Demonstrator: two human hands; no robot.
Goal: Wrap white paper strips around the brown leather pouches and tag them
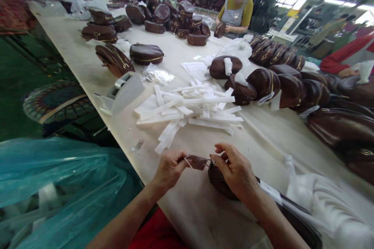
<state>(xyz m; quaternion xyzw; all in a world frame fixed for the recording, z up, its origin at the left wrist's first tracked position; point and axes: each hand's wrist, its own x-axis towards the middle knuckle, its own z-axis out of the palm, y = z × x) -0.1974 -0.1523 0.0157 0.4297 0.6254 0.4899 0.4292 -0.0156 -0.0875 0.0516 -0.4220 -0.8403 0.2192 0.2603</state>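
Observation:
At the near edge of the table, my left hand (170,168) is closed on one end of a small brown leather tag (197,162). The tag's other end meets a metal ring by a dark brown bag (219,183). My right hand (236,169) pinches at that ring, its palm over the bag, which it partly hides. A long dark strap with white wrapping (271,192) runs from the bag under my right forearm. Beyond my hands lies a heap of white foam strips (189,109).
Brown bags (263,83) line the right side, and more (162,13) stand farther back. A tape dispenser (118,89) sits at the left edge. Teal plastic (67,186) hangs at lower left. Across the table stands a person in an apron (233,11); a red sleeve (344,56) shows right.

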